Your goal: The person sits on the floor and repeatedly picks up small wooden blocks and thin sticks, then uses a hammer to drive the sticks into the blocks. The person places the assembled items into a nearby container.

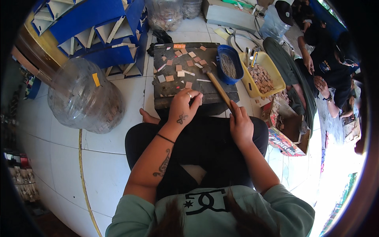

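Left hand (pixel 184 105): above the near edge of a low dark table (pixel 167 93). Fingers curled, forefinger and thumb drawn close at the tips; cannot tell whether they pinch anything, too small to make out. Ring (pixel 189 94) on one finger.

Right hand (pixel 241 126): fingers wrapped round the lower end of a hammer (pixel 219 89), thumb along the wooden handle. Handle slants up and left from these fingers, over the table's right part; hammer head lies beyond the left fingertips. Cannot tell if the head touches the tabletop.

Just beyond the left fingers, a small wooden square (pixel 188 85) on the table; slightly right of it, a thin white stick (pixel 203 80). More squares scattered farther out, some pinkish, some pale, lying apart at odd angles.

Straight beyond the right fingers, at the table's right edge, a blue tub (pixel 231 81) holding thin metal pins (pixel 228 66). Right of that, a yellow tub (pixel 248 86), heaped with small wooden pieces (pixel 262 79), a few tools upright at its far end. Right of the right hand, an open box (pixel 290 136). Well left of the left fingers, a big clear bottle (pixel 85 96) on white floor tiles (pixel 108 143).
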Demonstrator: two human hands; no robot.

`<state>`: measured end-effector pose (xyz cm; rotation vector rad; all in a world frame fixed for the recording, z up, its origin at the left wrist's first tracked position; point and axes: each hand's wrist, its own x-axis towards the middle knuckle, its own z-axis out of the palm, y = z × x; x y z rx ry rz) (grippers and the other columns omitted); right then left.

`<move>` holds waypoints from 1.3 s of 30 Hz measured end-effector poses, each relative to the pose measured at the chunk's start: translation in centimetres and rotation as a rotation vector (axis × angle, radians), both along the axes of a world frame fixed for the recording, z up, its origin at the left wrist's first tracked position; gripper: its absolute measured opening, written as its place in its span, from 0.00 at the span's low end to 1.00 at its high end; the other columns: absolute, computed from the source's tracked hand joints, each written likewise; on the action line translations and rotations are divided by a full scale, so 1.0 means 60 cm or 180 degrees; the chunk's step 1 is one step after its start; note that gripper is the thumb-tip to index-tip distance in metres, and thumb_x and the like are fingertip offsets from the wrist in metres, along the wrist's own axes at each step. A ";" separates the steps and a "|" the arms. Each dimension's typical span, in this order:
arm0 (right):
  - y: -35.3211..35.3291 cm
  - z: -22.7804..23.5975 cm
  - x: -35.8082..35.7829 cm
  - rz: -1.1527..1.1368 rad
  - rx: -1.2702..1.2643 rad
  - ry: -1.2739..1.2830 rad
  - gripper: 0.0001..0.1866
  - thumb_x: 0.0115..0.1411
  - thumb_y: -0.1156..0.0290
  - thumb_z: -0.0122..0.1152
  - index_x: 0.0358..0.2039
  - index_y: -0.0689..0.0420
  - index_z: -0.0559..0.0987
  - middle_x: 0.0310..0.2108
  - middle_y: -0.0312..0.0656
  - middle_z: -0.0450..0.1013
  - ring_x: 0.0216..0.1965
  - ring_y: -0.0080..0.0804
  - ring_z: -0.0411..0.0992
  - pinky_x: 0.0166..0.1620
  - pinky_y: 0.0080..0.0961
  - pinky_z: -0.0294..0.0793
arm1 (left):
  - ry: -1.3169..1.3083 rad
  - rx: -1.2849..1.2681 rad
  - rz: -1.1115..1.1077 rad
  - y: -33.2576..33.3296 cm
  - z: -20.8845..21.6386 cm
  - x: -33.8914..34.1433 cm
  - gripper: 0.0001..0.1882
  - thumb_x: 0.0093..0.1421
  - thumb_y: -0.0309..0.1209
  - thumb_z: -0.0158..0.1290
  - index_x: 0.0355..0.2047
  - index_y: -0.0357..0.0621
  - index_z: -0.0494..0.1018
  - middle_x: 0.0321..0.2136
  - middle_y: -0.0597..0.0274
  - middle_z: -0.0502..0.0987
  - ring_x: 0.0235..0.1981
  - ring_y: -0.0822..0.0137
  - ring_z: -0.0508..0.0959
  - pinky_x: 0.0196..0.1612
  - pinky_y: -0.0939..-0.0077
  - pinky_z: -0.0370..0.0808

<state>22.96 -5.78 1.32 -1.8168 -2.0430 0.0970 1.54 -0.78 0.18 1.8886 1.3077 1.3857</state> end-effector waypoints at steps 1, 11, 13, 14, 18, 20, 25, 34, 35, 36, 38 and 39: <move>0.006 0.008 -0.005 0.0209 0.0640 -0.0163 0.26 0.58 0.72 0.60 0.58 0.51 0.71 0.39 0.45 0.71 0.37 0.44 0.74 0.38 0.37 0.75 | 0.0050 -0.0099 -0.0089 -0.003 0.005 -0.003 0.07 0.60 0.27 0.56 0.29 0.36 0.78 0.26 0.53 0.77 0.30 0.53 0.77 0.36 0.64 0.73; 0.116 0.076 -0.079 0.1303 -0.0333 0.1979 0.09 0.55 0.72 0.67 0.34 0.63 0.82 0.30 0.43 0.76 0.30 0.33 0.75 0.35 0.27 0.73 | 0.0348 0.0062 -0.0352 -0.011 0.031 -0.009 0.06 0.58 0.27 0.57 0.29 0.35 0.77 0.25 0.53 0.76 0.30 0.54 0.77 0.35 0.64 0.73; 0.122 0.068 -0.089 0.1355 -0.0369 0.2363 0.08 0.57 0.72 0.67 0.32 0.64 0.82 0.27 0.41 0.76 0.28 0.27 0.74 0.33 0.24 0.72 | 0.0044 -0.0035 -0.0372 -0.008 0.028 -0.010 0.07 0.60 0.28 0.55 0.30 0.35 0.77 0.26 0.53 0.76 0.30 0.54 0.77 0.35 0.65 0.73; 0.123 0.065 -0.091 0.1387 -0.0354 0.2605 0.08 0.57 0.72 0.66 0.33 0.65 0.82 0.27 0.40 0.76 0.28 0.24 0.74 0.33 0.22 0.72 | -0.0190 -0.0166 -0.0442 -0.005 0.026 -0.009 0.08 0.61 0.29 0.54 0.30 0.36 0.77 0.26 0.53 0.77 0.30 0.55 0.77 0.35 0.65 0.73; 0.122 0.063 -0.088 0.1483 -0.0414 0.3036 0.08 0.60 0.72 0.65 0.32 0.65 0.82 0.26 0.36 0.76 0.27 0.17 0.73 0.31 0.18 0.71 | -0.0676 -0.0799 -0.0746 -0.006 0.019 -0.002 0.11 0.65 0.31 0.50 0.32 0.37 0.77 0.26 0.54 0.78 0.29 0.56 0.78 0.34 0.66 0.73; 0.123 0.070 -0.082 0.1182 -0.0869 0.2911 0.09 0.60 0.71 0.64 0.32 0.65 0.81 0.26 0.36 0.76 0.28 0.17 0.73 0.32 0.17 0.71 | -0.0529 -0.0578 -0.0589 -0.009 0.018 0.000 0.11 0.66 0.31 0.49 0.31 0.37 0.77 0.25 0.54 0.78 0.28 0.57 0.78 0.34 0.67 0.73; 0.128 0.092 -0.078 0.1042 -0.1469 0.3130 0.11 0.62 0.68 0.62 0.30 0.64 0.81 0.25 0.34 0.77 0.29 0.14 0.72 0.33 0.15 0.69 | -0.0475 -0.0411 -0.0643 -0.010 0.021 0.002 0.12 0.67 0.30 0.47 0.29 0.37 0.76 0.23 0.55 0.76 0.22 0.62 0.76 0.30 0.69 0.73; 0.123 0.112 -0.070 0.1198 -0.1996 0.3477 0.13 0.64 0.64 0.60 0.28 0.59 0.80 0.24 0.30 0.75 0.27 0.13 0.70 0.29 0.14 0.64 | -0.1059 -0.0273 -0.1201 -0.012 0.014 -0.001 0.12 0.68 0.29 0.47 0.28 0.37 0.75 0.21 0.60 0.73 0.20 0.71 0.73 0.27 0.76 0.70; 0.123 0.111 -0.071 0.1195 -0.1942 0.3496 0.12 0.64 0.65 0.60 0.28 0.60 0.80 0.24 0.31 0.75 0.27 0.13 0.70 0.28 0.14 0.65 | -0.1107 -0.0312 -0.1217 -0.011 0.014 0.001 0.12 0.67 0.29 0.48 0.29 0.37 0.76 0.22 0.60 0.73 0.21 0.70 0.74 0.28 0.76 0.71; 0.123 0.111 -0.072 0.1190 -0.1887 0.3515 0.12 0.64 0.65 0.60 0.27 0.60 0.80 0.24 0.32 0.75 0.28 0.13 0.71 0.28 0.15 0.65 | -0.1155 -0.0351 -0.1234 -0.010 0.013 0.003 0.11 0.67 0.29 0.48 0.29 0.37 0.76 0.22 0.60 0.73 0.22 0.68 0.74 0.29 0.75 0.71; 0.126 0.109 -0.077 0.1326 -0.1147 0.2741 0.11 0.62 0.68 0.61 0.27 0.62 0.80 0.23 0.35 0.75 0.27 0.18 0.72 0.28 0.19 0.67 | -0.0509 0.0237 -0.0887 0.006 0.013 0.001 0.08 0.64 0.28 0.51 0.30 0.38 0.77 0.23 0.60 0.74 0.26 0.65 0.75 0.33 0.72 0.72; 0.129 0.107 -0.078 0.1316 -0.0846 0.2318 0.10 0.62 0.69 0.62 0.27 0.63 0.79 0.23 0.37 0.75 0.27 0.20 0.73 0.28 0.22 0.69 | -0.0198 0.0482 -0.0680 0.013 0.012 0.000 0.07 0.63 0.28 0.53 0.30 0.39 0.77 0.24 0.60 0.74 0.28 0.63 0.76 0.35 0.70 0.72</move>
